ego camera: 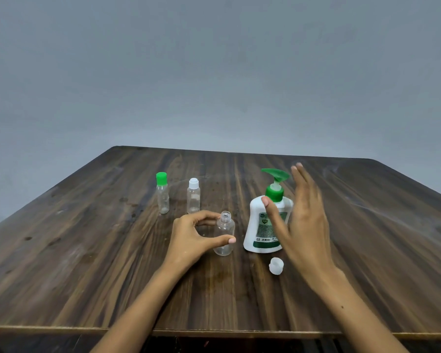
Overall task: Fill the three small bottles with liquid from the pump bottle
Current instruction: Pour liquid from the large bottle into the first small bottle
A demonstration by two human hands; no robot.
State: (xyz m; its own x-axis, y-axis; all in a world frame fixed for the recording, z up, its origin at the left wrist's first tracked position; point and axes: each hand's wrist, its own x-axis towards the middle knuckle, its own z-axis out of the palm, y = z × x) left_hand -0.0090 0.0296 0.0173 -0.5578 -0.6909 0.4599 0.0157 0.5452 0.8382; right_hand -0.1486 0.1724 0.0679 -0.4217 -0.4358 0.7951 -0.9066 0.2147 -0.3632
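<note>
An uncapped clear small bottle [224,234] stands upright mid-table; my left hand [194,238] curls thumb and fingers round it. Its white cap [276,266] lies on the wood to the right, nearer me. The white pump bottle [261,225] with a green pump head stands just right of the open bottle. My right hand [302,217] hovers beside the pump bottle with fingers straight and spread, holding nothing. Two capped clear bottles stand farther back: one with a green cap [162,193], one with a white cap [193,196].
The dark wooden table [87,250] has its front edge close to me and its far edge against a plain grey wall. Both my forearms reach in over the front edge.
</note>
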